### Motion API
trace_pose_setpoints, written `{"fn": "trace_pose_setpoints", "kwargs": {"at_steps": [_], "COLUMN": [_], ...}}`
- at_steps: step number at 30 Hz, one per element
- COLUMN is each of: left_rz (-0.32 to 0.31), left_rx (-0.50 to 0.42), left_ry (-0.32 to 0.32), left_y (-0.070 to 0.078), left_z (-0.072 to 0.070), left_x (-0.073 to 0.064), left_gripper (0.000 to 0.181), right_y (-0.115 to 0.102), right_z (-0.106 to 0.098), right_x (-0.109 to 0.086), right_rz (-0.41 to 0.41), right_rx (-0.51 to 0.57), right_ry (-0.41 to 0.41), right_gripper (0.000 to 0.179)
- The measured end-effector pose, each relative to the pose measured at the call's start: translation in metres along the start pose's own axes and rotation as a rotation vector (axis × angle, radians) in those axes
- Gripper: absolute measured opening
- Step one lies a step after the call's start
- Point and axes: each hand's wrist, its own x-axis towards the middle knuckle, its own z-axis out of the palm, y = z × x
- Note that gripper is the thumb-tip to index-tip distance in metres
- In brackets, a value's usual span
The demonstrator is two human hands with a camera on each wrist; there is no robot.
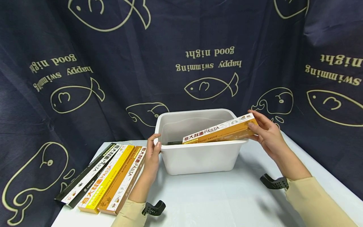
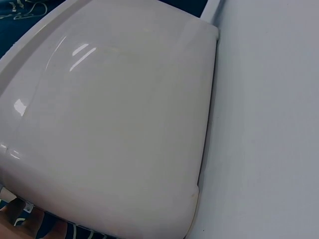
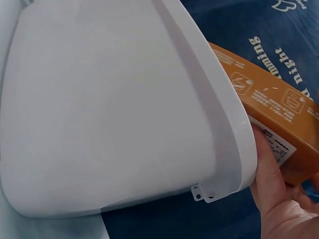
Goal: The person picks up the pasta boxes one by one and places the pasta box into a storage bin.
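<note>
Past sleeve (image 1: 317, 201), pinching orange box (image 1: 225, 131) in right fingers (image 1: 256, 128), lengthwise down-left from them into white bin (image 1: 201, 159) gripped by left fingers (image 1: 157, 148).

Held pasta box (image 1: 222, 133): orange-brown, white
Chicken curry sauce pasta box (image 1: 111, 180): yellow, white
Tub (image 1: 199, 159): plain white
Curtain (image 1: 158, 69): navy, cream fish outlines and lettering
Tabletop (image 1: 201, 198): pale blue
Sleeve (image 1: 316, 200): beige
</note>
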Motion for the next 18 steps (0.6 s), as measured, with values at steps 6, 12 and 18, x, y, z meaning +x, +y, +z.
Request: {"fn": "trace_pose_setpoints", "kwargs": {"at_steps": [6,12,18], "left_rz": [-0.016,-0.011,-0.005], "left_rx": [0.004,-0.012,-0.011], "left_ry": [0.003,-0.001,-0.004], "left_y": [0.0000,-0.0009,-0.0017], "left_z": [0.0002,-0.0005,-0.0008], "left_x": [-0.0001,0.0000,0.0003], "left_gripper": [0.039,0.039,0.039], "right_y": [-0.0036,-0.0053,-0.0078], "right_z": [0.0007,0.0005,0.0006], "right_x": [0.0041,0.0079,0.0100], "right_rz": [0.022,0.065,0.104], "right_rx": [-0.106,-0.223,-0.358], "right_ry": [-0.034,-0.027,-0.021], "right_gripper": [0.053,0.053,0.056]}}
